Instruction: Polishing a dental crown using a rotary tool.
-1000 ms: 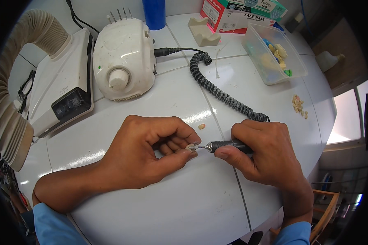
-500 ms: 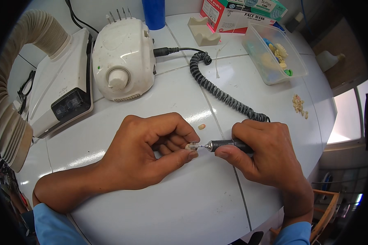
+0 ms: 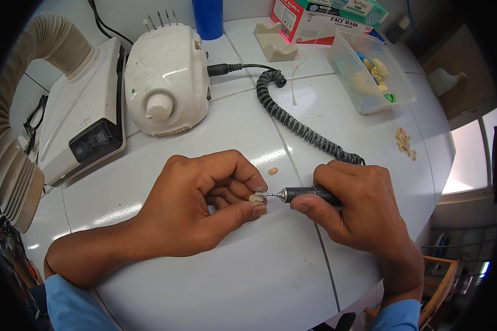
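My left hand [image 3: 204, 204] pinches a small pale piece [image 3: 256, 197] between thumb and fingertips, with something clear or whitish at its edge. My right hand [image 3: 353, 209] grips a black rotary handpiece [image 3: 295, 194], whose thin metal bit points left and meets the piece. Its coiled cord [image 3: 302, 130] runs up to a white control box [image 3: 165, 77] with a dial and several upright bits. A lone cream-coloured piece [image 3: 272, 171] lies just beyond my fingertips on the white tiled worktop [image 3: 270, 276].
A white machine [image 3: 80, 121] with a ribbed hose [image 3: 8, 143] stands at left. Behind are a blue cylinder [image 3: 207, 16], a cream stand [image 3: 271, 41] and mask boxes [image 3: 315, 25]. At right are a clear container [image 3: 348, 88] of coloured pieces and a pile of cream pieces [image 3: 403, 142].
My left fingers have shifted and risen slightly, and the pale piece they pinch sits at a slightly different angle against the bit. My right hand has barely moved.
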The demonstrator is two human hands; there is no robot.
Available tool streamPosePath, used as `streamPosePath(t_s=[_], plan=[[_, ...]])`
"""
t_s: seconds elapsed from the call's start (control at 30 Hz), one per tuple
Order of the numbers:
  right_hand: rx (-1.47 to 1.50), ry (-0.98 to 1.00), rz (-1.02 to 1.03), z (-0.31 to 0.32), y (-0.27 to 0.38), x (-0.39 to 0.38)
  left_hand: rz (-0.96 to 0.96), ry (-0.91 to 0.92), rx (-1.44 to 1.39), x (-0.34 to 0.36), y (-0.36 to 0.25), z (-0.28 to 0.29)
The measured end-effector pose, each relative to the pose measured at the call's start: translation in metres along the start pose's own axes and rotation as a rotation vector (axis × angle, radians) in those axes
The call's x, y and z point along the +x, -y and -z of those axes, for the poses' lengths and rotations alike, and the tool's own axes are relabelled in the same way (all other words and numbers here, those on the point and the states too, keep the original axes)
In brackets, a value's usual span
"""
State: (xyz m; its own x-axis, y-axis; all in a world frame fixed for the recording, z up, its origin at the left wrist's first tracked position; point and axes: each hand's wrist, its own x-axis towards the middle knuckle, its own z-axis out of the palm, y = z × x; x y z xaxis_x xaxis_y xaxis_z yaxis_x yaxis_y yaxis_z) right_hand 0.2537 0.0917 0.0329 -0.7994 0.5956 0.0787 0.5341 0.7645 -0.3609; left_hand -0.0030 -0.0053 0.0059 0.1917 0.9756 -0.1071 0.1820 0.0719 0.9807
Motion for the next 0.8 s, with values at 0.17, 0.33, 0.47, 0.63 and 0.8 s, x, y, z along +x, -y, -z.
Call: streamPosePath(t_s=[0.17,0.33,0.47,0.63,0.8], plan=[[-0.008,0.001,-0.007,0.0,0.0006,0.0001,0.001,0.005,0.014,-0.0002,0.0006,-0.0004],[-0.008,-0.009,0.01,-0.0008,0.0001,0.0003,-0.022,0.013,0.039,0.0,-0.0011,0.0001],[-0.013,0.006,0.024,0.0,-0.0008,0.0003,-0.031,0.021,0.044,0.0004,-0.0015,0.0006],[0.013,0.012,0.009,0.0014,-0.0009,0.0006,-0.063,0.012,0.028,0.0003,0.003,0.0005],[0.022,0.001,0.004,0.0008,-0.0012,0.0005,-0.069,0.025,0.035,0.0006,0.0009,0.0012]])
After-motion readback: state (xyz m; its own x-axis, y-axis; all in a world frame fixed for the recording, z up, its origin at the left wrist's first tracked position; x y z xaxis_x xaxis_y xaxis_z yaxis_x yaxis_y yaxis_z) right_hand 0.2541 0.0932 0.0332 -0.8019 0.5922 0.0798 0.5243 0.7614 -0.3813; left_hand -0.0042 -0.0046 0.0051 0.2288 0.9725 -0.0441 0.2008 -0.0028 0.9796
